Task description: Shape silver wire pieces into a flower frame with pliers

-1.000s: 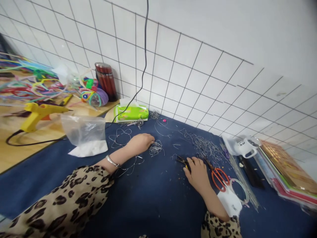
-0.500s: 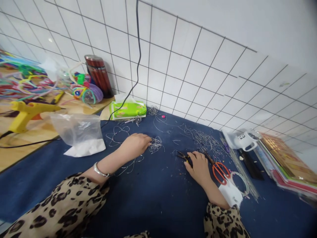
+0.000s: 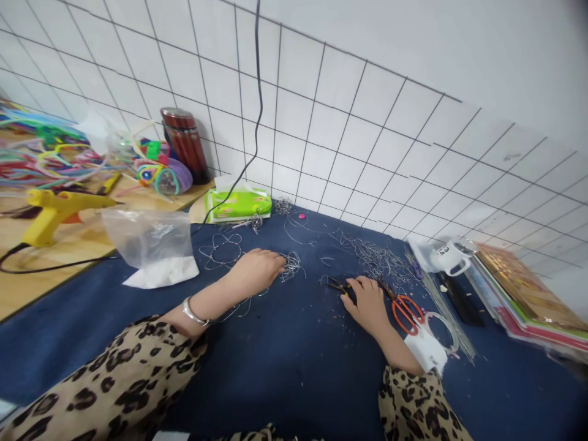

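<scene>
Our left grip (image 3: 261, 269), the nearer, curls at the left edge of the wire bundle (image 3: 293, 267); whether it clamps any, we cannot tell. Rightward on the surface (image 3: 285, 361), pliers (image 3: 339, 285) point left toward it, our right grip (image 3: 369, 300) over their handles, hold hidden.

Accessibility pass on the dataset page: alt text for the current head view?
Two bare hands over a dark blue surface: the left hand touches a tangle of thin wire, the right hand rests on pliers. Orange-handled scissors lie beside the right hand, with a heap of wire beyond; a yellow glue gun sits at far left.
</scene>
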`<move>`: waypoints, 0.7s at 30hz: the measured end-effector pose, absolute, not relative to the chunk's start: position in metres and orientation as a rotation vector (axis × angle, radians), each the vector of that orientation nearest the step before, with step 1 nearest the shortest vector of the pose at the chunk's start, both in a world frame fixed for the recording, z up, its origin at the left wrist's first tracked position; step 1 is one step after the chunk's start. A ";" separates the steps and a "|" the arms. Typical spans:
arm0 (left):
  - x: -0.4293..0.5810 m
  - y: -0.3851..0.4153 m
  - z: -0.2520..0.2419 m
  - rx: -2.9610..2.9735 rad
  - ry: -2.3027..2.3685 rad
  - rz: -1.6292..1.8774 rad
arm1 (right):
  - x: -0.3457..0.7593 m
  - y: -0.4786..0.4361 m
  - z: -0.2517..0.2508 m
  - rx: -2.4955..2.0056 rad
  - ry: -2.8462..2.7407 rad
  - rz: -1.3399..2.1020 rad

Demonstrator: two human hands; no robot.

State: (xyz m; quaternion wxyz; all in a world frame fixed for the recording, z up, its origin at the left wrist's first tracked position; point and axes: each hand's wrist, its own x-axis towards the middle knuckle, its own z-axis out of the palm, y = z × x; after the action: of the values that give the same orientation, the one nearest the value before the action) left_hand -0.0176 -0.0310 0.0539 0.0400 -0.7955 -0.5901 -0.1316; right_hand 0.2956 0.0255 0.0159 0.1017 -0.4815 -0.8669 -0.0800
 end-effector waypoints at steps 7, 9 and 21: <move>-0.020 -0.031 0.049 -2.450 -1.796 -0.390 | 0.295 0.025 0.016 -1.421 -2.566 -0.258; -0.020 -0.030 0.048 -2.455 -1.799 -0.386 | 0.295 0.025 0.016 -1.418 -2.564 -0.252; -0.016 -0.032 0.043 -2.485 -1.771 -0.398 | 0.294 0.028 0.015 -1.402 -2.571 -0.267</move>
State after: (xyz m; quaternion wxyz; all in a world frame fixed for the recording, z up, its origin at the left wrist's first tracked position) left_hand -0.0162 -0.0319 0.0433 0.0319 -0.8071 -0.5752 -0.1293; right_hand 0.2945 0.0285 0.0148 0.1005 -0.4743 -0.8700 -0.0903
